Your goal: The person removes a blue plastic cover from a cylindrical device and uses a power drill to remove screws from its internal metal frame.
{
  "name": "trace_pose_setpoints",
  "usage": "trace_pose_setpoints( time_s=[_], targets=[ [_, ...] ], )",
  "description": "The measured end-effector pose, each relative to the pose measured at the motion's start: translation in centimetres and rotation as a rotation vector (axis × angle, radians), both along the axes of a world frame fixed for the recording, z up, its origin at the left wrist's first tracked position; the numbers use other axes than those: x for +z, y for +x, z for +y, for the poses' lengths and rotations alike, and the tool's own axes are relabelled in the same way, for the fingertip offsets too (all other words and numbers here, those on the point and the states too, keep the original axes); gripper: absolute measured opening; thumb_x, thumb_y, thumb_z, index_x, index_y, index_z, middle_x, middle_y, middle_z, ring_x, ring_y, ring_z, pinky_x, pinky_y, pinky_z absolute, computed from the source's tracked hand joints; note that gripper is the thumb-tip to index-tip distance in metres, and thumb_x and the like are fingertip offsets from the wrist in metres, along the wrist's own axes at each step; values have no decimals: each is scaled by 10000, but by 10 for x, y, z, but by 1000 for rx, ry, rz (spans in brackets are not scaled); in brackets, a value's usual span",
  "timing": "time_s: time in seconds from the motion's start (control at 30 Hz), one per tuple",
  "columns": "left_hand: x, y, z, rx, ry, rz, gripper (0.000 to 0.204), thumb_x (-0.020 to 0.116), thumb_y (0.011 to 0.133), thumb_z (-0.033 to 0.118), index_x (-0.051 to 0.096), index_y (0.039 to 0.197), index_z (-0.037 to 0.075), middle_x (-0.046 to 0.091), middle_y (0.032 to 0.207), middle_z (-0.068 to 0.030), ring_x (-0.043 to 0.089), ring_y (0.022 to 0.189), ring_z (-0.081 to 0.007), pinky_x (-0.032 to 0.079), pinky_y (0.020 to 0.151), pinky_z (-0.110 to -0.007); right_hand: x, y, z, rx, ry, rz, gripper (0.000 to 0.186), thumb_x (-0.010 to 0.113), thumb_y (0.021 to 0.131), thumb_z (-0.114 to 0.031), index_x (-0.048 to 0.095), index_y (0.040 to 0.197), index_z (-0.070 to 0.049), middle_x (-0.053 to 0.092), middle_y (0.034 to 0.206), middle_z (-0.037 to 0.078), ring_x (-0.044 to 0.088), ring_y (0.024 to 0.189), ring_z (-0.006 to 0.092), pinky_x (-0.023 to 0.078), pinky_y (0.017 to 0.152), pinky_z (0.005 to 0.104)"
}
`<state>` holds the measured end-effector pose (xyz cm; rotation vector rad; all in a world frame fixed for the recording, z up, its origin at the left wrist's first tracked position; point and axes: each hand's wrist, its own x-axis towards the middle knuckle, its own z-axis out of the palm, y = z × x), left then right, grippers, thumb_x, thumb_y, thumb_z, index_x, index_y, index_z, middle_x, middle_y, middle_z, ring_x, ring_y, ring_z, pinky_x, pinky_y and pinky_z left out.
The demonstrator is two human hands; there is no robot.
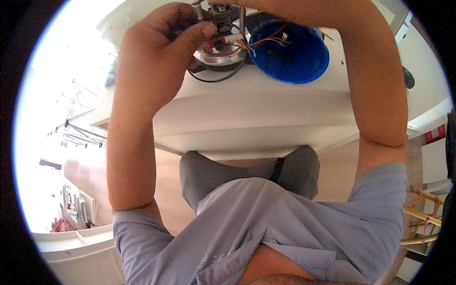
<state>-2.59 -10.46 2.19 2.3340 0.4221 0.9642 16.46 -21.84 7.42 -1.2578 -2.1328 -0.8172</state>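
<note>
My left hand [166, 42] curls its fingers around the upper left of a metal device [219, 56], its thumb pressed near a metal post. The device has a round silver base, a dark upper mechanism, red parts and a white connector [233, 38] with thin coloured wires. My right hand [266, 7] reaches to the top of the device at the upper edge of the picture, its fingertips mostly cut off. A blue round bowl-shaped part [289, 61] lies just right of the device, with wires running into it. A black cable loops below the base.
The work sits on a white table [256, 109], my legs against its front. Thin folding metal frames [76, 123] stand at left, with papers and a white bin [76, 242] below. Yellow poles [425, 218] are at lower right; a dark object [407, 77] is by the table's right side.
</note>
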Motion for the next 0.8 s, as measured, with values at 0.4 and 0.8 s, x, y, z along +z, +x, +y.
trace_pose_setpoints(
  time_s=[0.4,0.8],
  targets=[
    [4,2,4,-114,205,-9,109,730,933,83,695,999,4,729,810,-51,636,692,-100,541,637,-290,-89,-116,-65,-518,-186,-58,552,723,870,-302,645,1284,54,646,720,71,630,606,223,484,495,352],
    [-12,12,13,-154,69,-118,135,776,880,122,690,939,37,732,808,-86,671,716,-160,528,676,-311,-112,-112,-36,-636,-229,146,629,702,907,-337,553,1361,71,683,684,123,678,577,287,524,506,398]
  ],
)
